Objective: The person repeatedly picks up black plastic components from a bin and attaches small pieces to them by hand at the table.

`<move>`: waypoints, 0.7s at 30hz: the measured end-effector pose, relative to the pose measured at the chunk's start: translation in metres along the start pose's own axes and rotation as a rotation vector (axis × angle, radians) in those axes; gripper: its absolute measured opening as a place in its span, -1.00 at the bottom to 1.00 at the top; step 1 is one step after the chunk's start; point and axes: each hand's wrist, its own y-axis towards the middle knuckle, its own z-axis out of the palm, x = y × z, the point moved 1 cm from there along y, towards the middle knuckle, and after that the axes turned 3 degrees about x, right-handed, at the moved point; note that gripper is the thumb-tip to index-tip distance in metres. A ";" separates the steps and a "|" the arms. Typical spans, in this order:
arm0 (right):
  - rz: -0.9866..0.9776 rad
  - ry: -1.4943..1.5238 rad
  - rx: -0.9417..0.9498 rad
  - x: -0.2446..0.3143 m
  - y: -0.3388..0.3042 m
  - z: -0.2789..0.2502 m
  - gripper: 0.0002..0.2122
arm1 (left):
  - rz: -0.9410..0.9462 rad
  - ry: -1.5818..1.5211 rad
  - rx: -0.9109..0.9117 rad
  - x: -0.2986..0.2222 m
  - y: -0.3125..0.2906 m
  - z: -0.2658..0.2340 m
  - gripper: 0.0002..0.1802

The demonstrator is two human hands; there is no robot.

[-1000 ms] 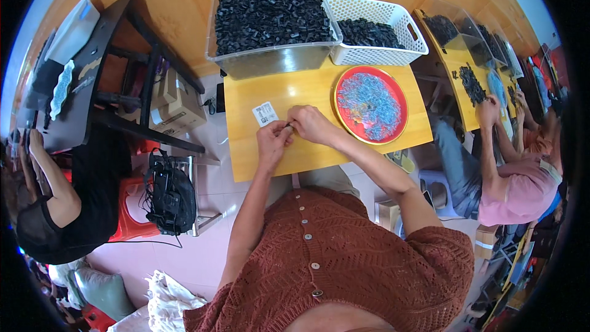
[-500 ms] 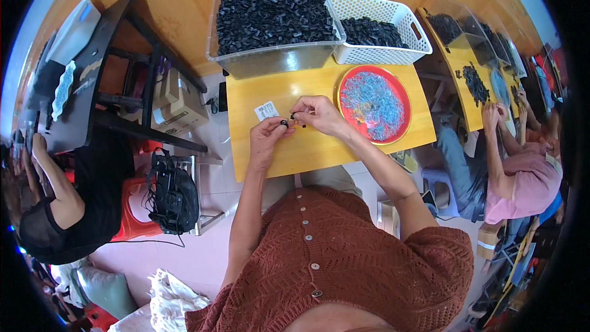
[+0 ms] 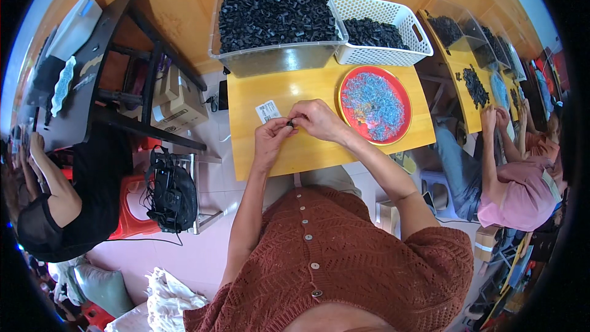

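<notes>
Over the front middle of the yellow table (image 3: 319, 163), my two hands meet at a small black plastic piece (image 3: 289, 123). My left hand (image 3: 270, 138) pinches it from the left between thumb and fingers. From the right, my right hand (image 3: 316, 120) presses its closed fingertips against the same spot; what lies inside them is too small to make out. A white printed card (image 3: 267, 110) lies just beyond my left fingers. To the right of my hands sits a round red tray (image 3: 402, 95) with many small clear and bluish bits in it.
At the table's back stand a clear bin (image 3: 276, 59) heaped with black pieces and a white perforated basket (image 3: 384, 55) partly filled with similar ones. A dark table (image 3: 114, 37) is on the left, with a person beside it. Another person in pink (image 3: 522, 193) works at the right table.
My hands have come together, and the black parts that showed apart between them now appear as one dark piece at the fingertips. The person in pink has shifted slightly.
</notes>
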 end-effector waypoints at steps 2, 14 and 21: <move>0.007 -0.013 0.007 0.000 0.001 0.000 -0.91 | 0.012 -0.009 -0.004 0.002 0.000 0.000 -0.82; 0.025 -0.137 0.122 -0.004 0.004 -0.003 -0.90 | -0.048 0.112 0.009 -0.002 -0.002 0.004 -0.83; 0.126 0.211 0.130 -0.013 0.005 -0.002 -0.92 | -0.034 0.059 0.004 -0.001 -0.001 -0.001 -0.83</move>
